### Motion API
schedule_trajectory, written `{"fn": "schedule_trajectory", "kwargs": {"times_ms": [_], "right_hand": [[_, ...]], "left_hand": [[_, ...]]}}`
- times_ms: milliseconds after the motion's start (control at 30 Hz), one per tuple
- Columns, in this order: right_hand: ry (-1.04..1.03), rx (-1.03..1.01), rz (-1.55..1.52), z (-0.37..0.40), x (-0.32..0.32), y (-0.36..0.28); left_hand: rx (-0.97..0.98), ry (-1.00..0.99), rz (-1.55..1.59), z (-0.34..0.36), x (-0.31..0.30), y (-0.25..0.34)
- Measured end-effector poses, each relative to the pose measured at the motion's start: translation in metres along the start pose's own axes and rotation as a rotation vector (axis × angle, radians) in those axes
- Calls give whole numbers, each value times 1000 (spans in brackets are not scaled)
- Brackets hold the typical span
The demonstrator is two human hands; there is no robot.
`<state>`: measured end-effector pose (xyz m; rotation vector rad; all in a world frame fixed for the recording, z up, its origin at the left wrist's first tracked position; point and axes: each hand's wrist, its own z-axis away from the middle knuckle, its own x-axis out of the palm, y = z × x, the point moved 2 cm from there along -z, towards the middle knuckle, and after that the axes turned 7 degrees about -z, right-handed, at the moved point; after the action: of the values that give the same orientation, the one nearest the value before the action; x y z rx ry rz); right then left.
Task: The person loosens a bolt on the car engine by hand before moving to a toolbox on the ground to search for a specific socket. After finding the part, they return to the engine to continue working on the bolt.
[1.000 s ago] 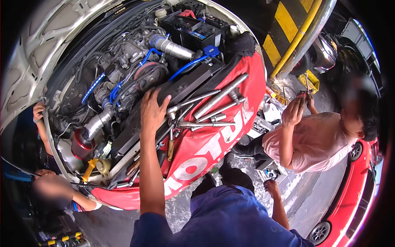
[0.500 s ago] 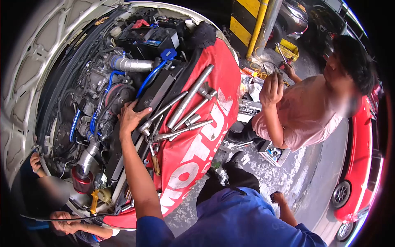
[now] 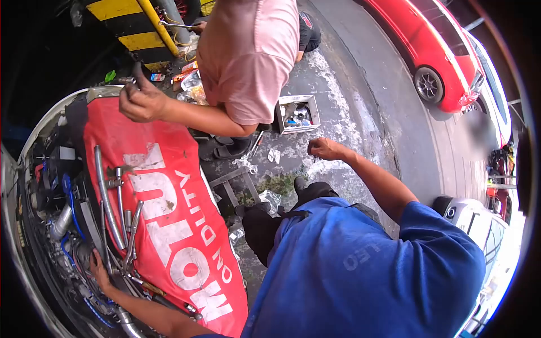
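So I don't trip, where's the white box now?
In the head view, the white box is on the floor, slightly right of upper centre, between the pink shirt and the right hand.

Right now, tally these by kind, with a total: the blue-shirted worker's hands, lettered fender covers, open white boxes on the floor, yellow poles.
Hands, left hand and right hand: 2
MOTUL fender cover: 1
Open white box: 1
Yellow pole: 1
Total: 5
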<state>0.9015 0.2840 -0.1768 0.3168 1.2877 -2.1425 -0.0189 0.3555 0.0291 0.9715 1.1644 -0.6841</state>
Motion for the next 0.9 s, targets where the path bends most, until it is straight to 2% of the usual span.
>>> {"fn": "schedule_trajectory", "kwargs": {"times_ms": [33,100,167,200,267,300,367,400,433,467,500,533,600,633,667,700,733,800,833,867,900], "right_hand": [[21,-22,-57,2,-11,11],[-7,136,-133,9,-37,71],[-21,204,-97,27,-58,152],[-23,245,-39,38,-67,196],[-27,363,-196,56,-75,298],[11,418,-321,56,-71,366],[178,474,-460,48,-55,499],[383,539,-514,50,-35,574],[597,700,-666,69,-14,618],[656,809,-739,102,15,658],[558,883,-847,133,39,669],[433,894,-823,158,56,661],[255,817,-708,196,69,654],[198,750,-637,209,80,656],[259,772,-670,222,79,651],[323,791,-692,230,69,651],[529,800,-906,226,57,653],[864,847,-1289,250,52,655],[958,813,-1417,251,48,654],[857,813,-1573,253,55,680],[711,924,-1278,251,42,684]], "left_hand": [[-4,-7,-12,3,-3,5],[10,10,-29,0,-7,-2],[48,212,-21,6,-17,3],[29,451,-121,27,-19,30],[33,918,-243,105,1,117],[43,1148,-264,153,39,172],[58,1413,-111,231,157,281],[320,1517,-97,256,229,317],[315,1473,-62,263,319,331],[326,1209,-257,289,400,380],[206,941,-358,302,489,390],[200,595,-390,315,568,392],[229,-296,-238,366,701,377],[186,-642,-174,401,736,363],[108,-911,-154,431,749,355],[33,-1062,-142,452,755,351],[-52,-1153,-145,463,759,344],[-156,-1194,-112,461,755,352],[-187,-1156,-63,445,760,364],[-208,-1080,10,418,770,381],[-236,-1007,97,391,782,402]]}}
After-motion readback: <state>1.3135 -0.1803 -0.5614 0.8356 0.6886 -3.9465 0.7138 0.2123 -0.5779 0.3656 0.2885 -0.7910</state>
